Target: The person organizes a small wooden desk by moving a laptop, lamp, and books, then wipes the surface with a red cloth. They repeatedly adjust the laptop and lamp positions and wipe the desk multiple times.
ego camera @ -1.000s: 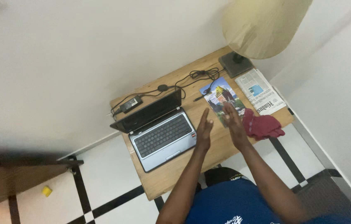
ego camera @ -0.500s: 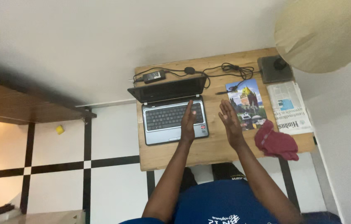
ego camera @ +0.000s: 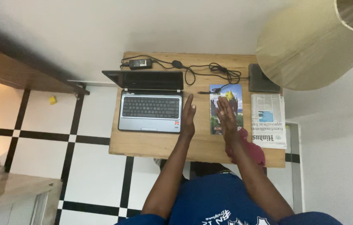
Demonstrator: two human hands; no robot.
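In the head view, the person's left hand (ego camera: 188, 116) and right hand (ego camera: 227, 119) are both flat, fingers extended and released, grasping nothing, held above the small rectangular wooden desk (ego camera: 155, 146). The left hand hovers just beside the right edge of the open silver laptop with a dark screen (ego camera: 150, 102), at about three o'clock from its keyboard. The right hand lies over the glossy blue booklet with a castle picture (ego camera: 231, 93), which sits at the desk's centre-right, at three o'clock from the laptop; whether the palm touches it cannot be told. To handle the booklet well, the right hand would probably need its fingertips curled under one long edge, since flat glossy paper slides. At three o'clock from the booklet lies one folded newspaper (ego camera: 268, 121); at five o'clock, one crumpled red cloth (ego camera: 251, 152). At twelve o'clock run one black power adapter and cable (ego camera: 139, 63). One cream lampshade (ego camera: 310, 46) overhangs one dark base (ego camera: 262, 79).
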